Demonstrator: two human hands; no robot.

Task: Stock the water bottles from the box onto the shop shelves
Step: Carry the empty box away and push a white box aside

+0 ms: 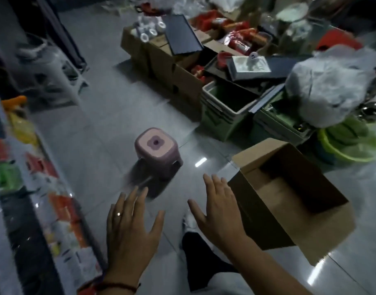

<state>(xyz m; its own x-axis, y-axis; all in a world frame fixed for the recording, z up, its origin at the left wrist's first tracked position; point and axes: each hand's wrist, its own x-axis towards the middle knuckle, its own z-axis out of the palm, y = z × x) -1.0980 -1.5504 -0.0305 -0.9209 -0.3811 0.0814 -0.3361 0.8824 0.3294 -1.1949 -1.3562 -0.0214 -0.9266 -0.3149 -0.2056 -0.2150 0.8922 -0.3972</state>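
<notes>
Left hand [129, 228] hangs open and empty near the shelves [44, 199]; past the pink stool [156, 150], the right hand [219, 211] is spread open too, just beside the cardboard box [323, 235], where no water bottles show. A careless grab could tip that seemingly empty box

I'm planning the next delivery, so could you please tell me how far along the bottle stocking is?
Nearly done, it seems: the open box shows no bottles in the visible part of its inside. In hand: nothing; the left hand and right hand are open and empty. Left: I cannot confirm bottles among the blurred shelf goods; the box sits on the floor, to be cleared.
</notes>
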